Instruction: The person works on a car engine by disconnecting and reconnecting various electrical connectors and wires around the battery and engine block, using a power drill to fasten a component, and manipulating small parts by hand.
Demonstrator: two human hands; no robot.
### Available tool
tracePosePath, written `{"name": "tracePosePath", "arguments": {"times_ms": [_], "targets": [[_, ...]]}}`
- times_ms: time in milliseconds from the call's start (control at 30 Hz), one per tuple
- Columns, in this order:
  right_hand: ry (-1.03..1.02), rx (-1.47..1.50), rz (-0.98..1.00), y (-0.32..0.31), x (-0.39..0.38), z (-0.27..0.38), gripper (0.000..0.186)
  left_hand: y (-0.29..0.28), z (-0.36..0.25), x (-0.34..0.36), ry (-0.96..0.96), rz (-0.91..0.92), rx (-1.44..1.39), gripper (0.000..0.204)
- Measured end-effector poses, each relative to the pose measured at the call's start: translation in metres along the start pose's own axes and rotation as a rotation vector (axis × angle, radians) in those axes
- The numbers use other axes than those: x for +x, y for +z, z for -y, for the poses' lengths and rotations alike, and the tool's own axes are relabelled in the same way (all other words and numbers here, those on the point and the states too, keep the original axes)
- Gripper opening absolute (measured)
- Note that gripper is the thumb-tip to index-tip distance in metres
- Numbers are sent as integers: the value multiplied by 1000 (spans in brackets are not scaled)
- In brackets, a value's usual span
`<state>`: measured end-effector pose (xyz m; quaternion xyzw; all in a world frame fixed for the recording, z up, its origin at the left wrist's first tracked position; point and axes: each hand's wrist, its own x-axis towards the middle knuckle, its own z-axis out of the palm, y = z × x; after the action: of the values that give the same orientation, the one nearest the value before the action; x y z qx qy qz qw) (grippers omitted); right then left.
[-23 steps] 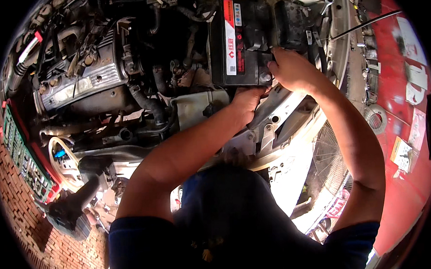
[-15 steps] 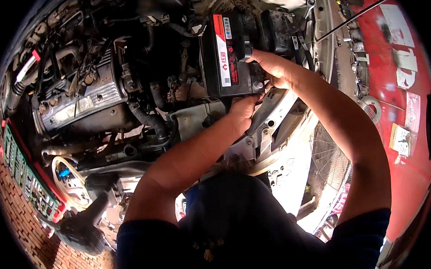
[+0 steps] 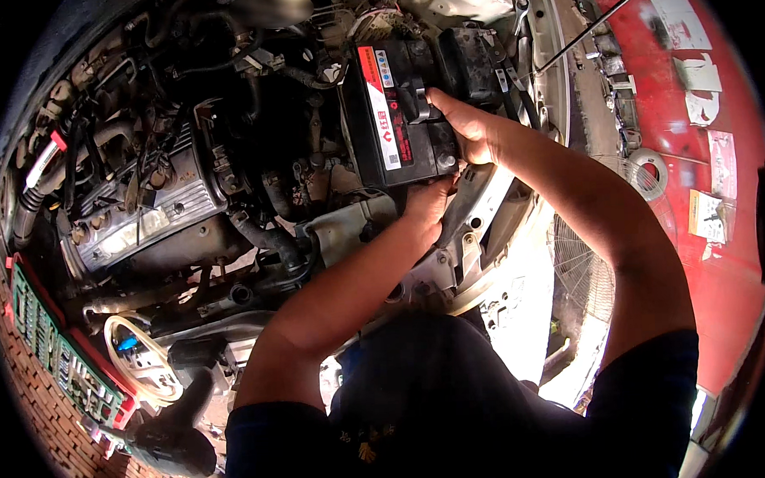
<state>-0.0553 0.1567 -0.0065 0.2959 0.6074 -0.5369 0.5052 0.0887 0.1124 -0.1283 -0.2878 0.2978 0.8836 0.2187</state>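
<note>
A black car battery [image 3: 430, 140] with a red and white label strip sits in the engine bay, right of the engine. My right hand [image 3: 470, 126] is closed on its right side, with the thumb by the black handle [image 3: 414, 100] on top; the other fingers are mostly hidden. At the battery's near end, below the round terminal [image 3: 446, 160], my left hand [image 3: 429, 205] grips the lower edge. Its fingertips disappear under the case. The two hands are close together around the near right corner.
The engine [image 3: 150, 209] fills the left side, with hoses [image 3: 269, 234] between it and the battery. A black box [image 3: 471, 63] stands beyond the battery's right side. An open green tool case [image 3: 62, 360], a fan [image 3: 581, 257] and a thin prop rod [image 3: 594, 25] surround the bay.
The view has shifted, so the engine bay appears lower and a little further left. Both hands stay on the battery, with little visible movement relative to it.
</note>
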Motion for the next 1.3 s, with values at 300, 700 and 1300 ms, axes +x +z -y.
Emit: {"name": "tracePosePath", "arguments": {"times_ms": [300, 700, 1300], "targets": [[30, -25, -26, -5, 6, 1, 55, -10, -7, -15, -27, 31, 228, 26], [-401, -553, -340, -35, -4, -9, 47, 15, -152, -64, 1297, 20, 1427, 55], [-1163, -1441, -834, -20, -18, -1, 12, 6, -154, -20, 1346, 115, 1941, 49]]}}
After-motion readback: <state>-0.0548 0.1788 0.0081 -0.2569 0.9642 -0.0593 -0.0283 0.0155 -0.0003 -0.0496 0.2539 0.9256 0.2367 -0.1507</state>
